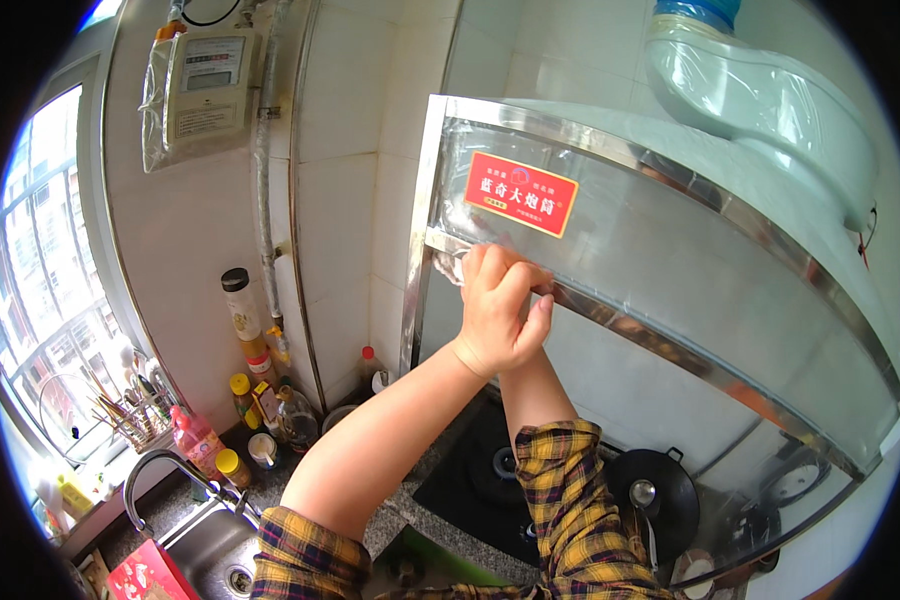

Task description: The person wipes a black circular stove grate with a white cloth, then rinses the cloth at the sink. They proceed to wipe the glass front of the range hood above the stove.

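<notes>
A framed glass panel of a range hood [660,247] stands before me, with a red sticker [521,193] that bears writing. My left hand [495,304] is curled over the panel's lower metal rail [607,311], near its left end, thumb below. A crumpled whitish cloth [448,267] pokes out beside those fingers, just under the rail; which hand holds it I cannot tell. From below, the right forearm [536,394] reaches the same spot. My right hand is almost wholly hidden behind the left one.
Beneath the hood are a black gas hob [465,469] and a black wok [660,491] with a ladle [643,495]. Lower left, a tap [146,461] arches over a steel sink [217,544]. Bottles [296,420] and jars crowd the corner below a gas meter [210,90].
</notes>
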